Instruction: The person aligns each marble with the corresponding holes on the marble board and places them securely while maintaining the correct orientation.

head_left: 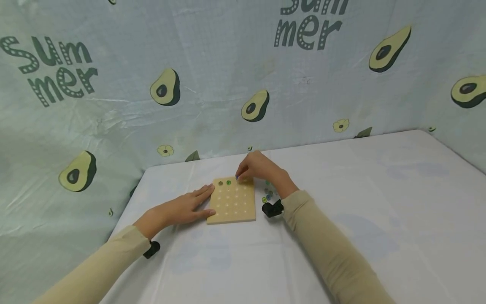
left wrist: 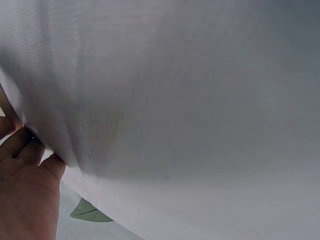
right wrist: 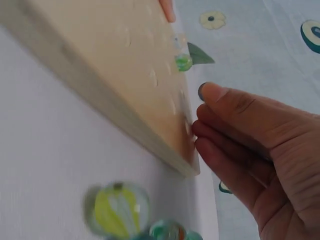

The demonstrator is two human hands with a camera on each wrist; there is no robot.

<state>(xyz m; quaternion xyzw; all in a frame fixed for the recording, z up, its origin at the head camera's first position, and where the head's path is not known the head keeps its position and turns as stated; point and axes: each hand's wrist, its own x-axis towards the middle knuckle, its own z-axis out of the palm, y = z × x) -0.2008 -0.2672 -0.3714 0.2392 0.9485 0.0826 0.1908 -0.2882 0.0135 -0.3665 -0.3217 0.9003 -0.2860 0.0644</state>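
A square wooden board (head_left: 231, 204) with rows of round hollows lies flat on the table. Two marbles sit in its far row: a dull greenish one (head_left: 220, 183) at the corner and a bright green one (head_left: 228, 183) beside it. My right hand (head_left: 258, 166) pinches a dark blue marble (right wrist: 201, 91) between thumb and fingertips, close over the far row, right of the green marble. With fingers extended, my left hand (head_left: 184, 207) rests along the board's left edge, thumb near the front corner. The left wrist view shows only part of that hand, mostly white cloth.
Several loose glass marbles (head_left: 264, 199) lie on the table right of the board, partly behind my right wrist. Among them is a yellow-green striped marble (right wrist: 121, 210). A white cloth covers the table (head_left: 364, 202), and a printed avocado curtain (head_left: 212, 76) hangs behind it.
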